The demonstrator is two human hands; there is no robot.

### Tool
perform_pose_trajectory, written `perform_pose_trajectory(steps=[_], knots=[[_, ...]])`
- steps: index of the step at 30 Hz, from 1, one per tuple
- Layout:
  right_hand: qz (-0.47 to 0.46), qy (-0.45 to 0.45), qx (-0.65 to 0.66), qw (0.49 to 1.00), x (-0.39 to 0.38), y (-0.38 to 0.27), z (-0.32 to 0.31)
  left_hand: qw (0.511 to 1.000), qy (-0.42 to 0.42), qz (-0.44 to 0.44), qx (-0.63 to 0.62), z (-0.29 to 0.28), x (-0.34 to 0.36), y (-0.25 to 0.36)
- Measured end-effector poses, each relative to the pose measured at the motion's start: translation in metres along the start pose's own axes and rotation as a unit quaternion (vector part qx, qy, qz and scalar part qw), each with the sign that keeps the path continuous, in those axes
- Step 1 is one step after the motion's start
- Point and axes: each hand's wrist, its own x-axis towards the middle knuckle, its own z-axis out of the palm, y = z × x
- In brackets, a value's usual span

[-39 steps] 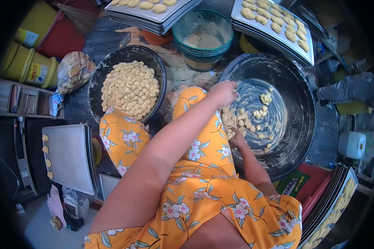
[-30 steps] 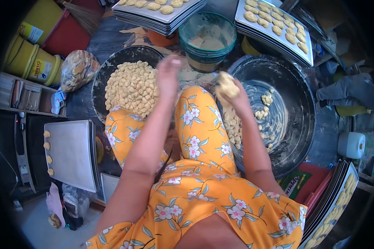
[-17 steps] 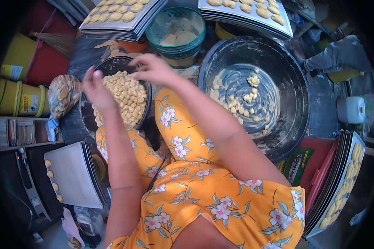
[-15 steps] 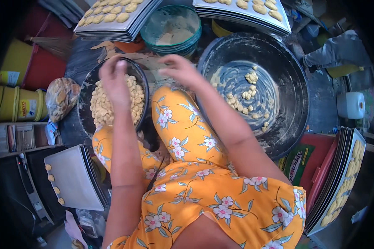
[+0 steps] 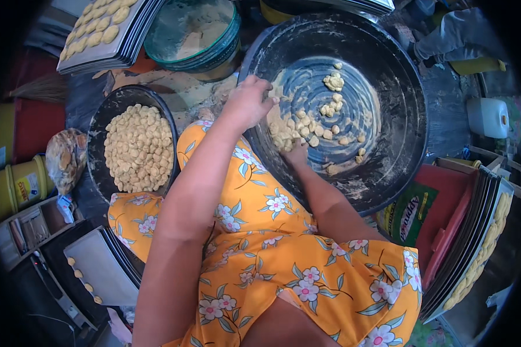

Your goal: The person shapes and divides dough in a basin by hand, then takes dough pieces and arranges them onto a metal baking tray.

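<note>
My left hand (image 5: 252, 98) is over the left rim of the large black basin (image 5: 388, 110), its curved fingers apart and holding nothing visible. Below it, my right hand (image 5: 295, 151) reaches into that basin, fingers closed around a clump of floury dough pieces (image 5: 283, 134) and partly hidden by them. Loose dough balls (image 5: 314, 140) and a lumpy cluster (image 5: 333, 81) lie scattered on the floury bottom. To the left, a smaller dark basin (image 5: 98, 124) holds a heap of small dough balls (image 5: 138, 147).
Trays of shaped dough stand stacked top left (image 5: 95, 34), lower left (image 5: 101, 266) and right (image 5: 474, 243). Behind are green tubs (image 5: 194, 66). A bagged bundle (image 5: 63, 159) and yellow buckets (image 5: 23, 182) sit left, a white jug (image 5: 485, 117) right. A grey-clad limb (image 5: 448, 37) is top right.
Both hands have moved from over the smaller left basin to the large one, my right hand now down among its dough pieces. The view has swung toward the right.
</note>
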Motion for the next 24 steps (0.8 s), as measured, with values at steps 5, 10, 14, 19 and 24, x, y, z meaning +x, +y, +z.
perform_pose_trajectory(steps=[5, 10, 14, 19, 24], knots=[[-0.081, -0.032, -0.057, 0.995, 0.016, 0.007, -0.024, 0.999, -0.035, -0.007, 0.027, 0.008, 0.005, 0.001], [-0.136, -0.048, -0.146, 0.979, 0.004, 0.013, -0.012, 0.998, -0.042, -0.007, 0.039, 0.009, 0.008, 0.000], [-0.177, -0.104, 0.027, 0.978, 0.060, 0.068, -0.032, 0.998, -0.055, 0.003, 0.016, 0.015, 0.017, 0.007], [-0.127, -0.108, 0.242, 0.956, 0.055, 0.050, -0.074, 0.997, -0.070, -0.027, 0.023, 0.010, 0.006, -0.015], [-0.307, -0.162, -0.072, 0.935, 0.022, 0.086, -0.046, 0.998, -0.055, -0.003, 0.036, 0.018, 0.015, 0.001]])
